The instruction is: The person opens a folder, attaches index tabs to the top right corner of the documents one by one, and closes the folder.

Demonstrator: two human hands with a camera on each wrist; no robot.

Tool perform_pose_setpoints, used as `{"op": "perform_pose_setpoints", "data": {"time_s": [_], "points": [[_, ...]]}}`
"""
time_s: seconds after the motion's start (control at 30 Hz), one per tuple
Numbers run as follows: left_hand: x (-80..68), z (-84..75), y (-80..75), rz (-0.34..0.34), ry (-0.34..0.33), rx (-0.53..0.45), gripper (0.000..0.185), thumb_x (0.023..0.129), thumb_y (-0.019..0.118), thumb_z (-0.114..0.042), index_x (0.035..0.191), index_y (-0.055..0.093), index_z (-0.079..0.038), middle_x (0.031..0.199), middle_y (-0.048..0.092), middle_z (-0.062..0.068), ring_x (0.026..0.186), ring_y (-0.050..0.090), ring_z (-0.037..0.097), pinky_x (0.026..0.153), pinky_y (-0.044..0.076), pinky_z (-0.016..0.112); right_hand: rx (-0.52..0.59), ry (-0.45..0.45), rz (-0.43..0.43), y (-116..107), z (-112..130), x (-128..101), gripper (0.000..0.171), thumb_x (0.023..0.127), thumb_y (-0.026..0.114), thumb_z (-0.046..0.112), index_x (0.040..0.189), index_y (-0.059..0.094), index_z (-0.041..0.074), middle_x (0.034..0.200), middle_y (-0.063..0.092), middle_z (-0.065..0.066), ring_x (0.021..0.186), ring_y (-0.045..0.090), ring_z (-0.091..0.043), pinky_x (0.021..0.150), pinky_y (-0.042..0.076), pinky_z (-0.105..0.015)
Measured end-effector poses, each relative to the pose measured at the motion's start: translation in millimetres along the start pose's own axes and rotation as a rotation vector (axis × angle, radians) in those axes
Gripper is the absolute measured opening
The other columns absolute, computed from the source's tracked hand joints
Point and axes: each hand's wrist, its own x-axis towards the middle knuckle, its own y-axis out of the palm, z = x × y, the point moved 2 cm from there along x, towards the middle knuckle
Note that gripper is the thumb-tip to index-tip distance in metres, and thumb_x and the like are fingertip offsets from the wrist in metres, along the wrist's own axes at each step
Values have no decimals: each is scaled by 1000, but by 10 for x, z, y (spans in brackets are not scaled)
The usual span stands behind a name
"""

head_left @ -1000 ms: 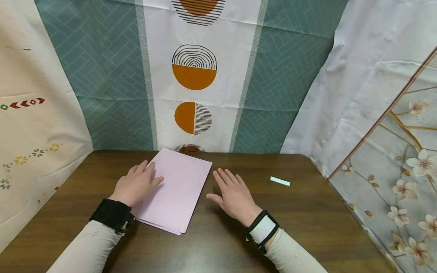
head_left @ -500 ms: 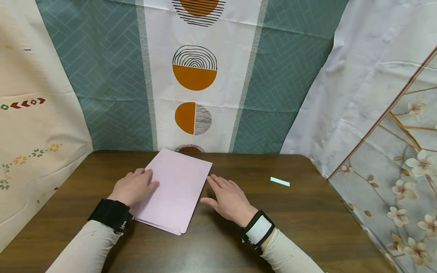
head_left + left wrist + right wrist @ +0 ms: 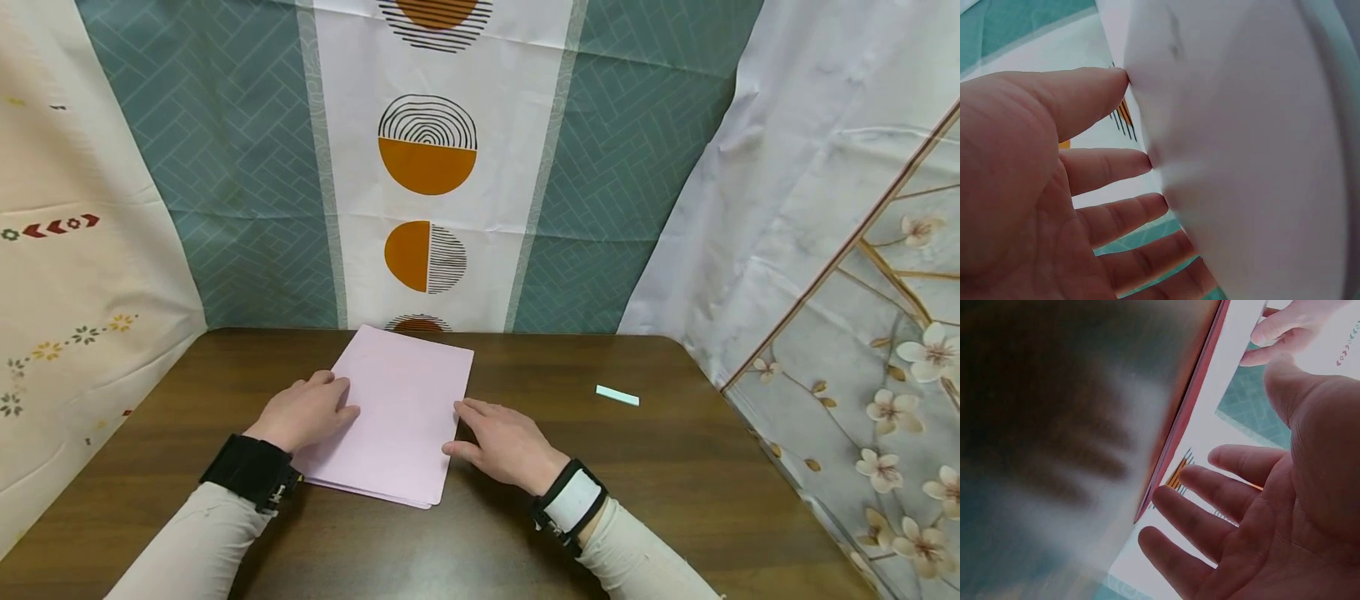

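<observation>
Pink sheets: lie stacked on brown table. Touch spread left hand, lie by spread right hand.

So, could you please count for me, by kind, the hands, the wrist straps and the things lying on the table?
Hands: 2 (left hand, right hand)
Wrist straps: 2 (left strap, right strap)
Pile of pink sheets: 1 (the number of sheets in it cannot be told)
Pale mint strip: 1
Total: 6
</observation>
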Motion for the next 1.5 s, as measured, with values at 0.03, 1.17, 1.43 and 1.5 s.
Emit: {"op": "perform_pose_setpoints", "data": {"time_s": [0.03,1.17,1.43,1.5], "points": [[-2,-18,-1,0,5,0,49,105,72,-32,138,68,4,146,57,37,126,62,57,102,52,71,1,4,6,-2,-3,2,71,108,67,54,161,56,9,164,56,-12,148,57,-32,119,47,-50],[-79,-706,204,-109,200,94,39,104,77,-30,124,73,3,131,67,26,103,69,43,100,58,57,0,49,44,-77,-341,-169,52,100,84,36,140,73,6,149,67,-17,136,63,-37,111,53,-56],[-89,-836,241,-100,191,88,43,105,77,-31,129,72,4,133,66,27,106,69,44,100,58,57,51,56,50,-92,-450,-229,49,100,84,33,137,74,4,148,66,-19,135,64,-37,113,52,-55],[-81,-872,252,-98,187,94,45,105,76,-32,131,71,5,134,66,28,108,69,45,100,59,57,60,69,50,-100,-482,-225,48,100,84,33,137,74,4,147,66,-18,134,64,-36,112,52,-54]]}}
